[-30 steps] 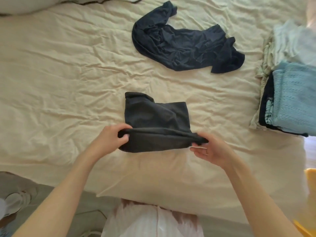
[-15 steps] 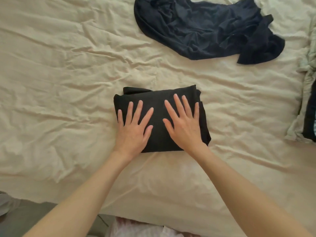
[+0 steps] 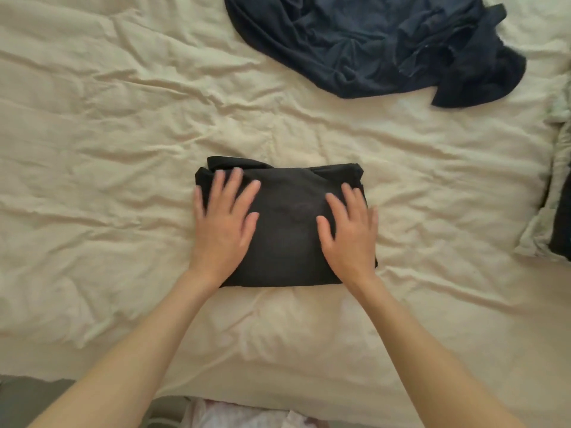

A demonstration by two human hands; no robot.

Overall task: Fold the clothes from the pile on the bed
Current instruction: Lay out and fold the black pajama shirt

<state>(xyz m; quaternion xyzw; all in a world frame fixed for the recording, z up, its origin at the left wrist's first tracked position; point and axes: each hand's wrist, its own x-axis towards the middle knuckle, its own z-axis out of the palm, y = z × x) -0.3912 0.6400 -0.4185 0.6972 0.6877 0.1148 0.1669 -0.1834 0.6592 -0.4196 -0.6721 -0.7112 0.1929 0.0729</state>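
A rumpled cream sheet [image 3: 123,149] covers the bed. Left hand [image 3: 221,230] and right hand [image 3: 349,239] lie flat, fingers spread, on a folded black garment [image 3: 287,242]; a crumpled navy one [image 3: 370,41] lies beyond.

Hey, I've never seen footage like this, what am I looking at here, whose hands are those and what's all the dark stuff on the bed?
There is no machine here. A person wears a camera on the head, looking down at their own bare arms. The left hand and right hand lie flat, fingers spread, on a folded black garment, which rests on the cream bedsheet. Nothing is gripped. Farther away lies a crumpled navy garment, not yet folded. At the right edge, part of a stack of clothes shows.
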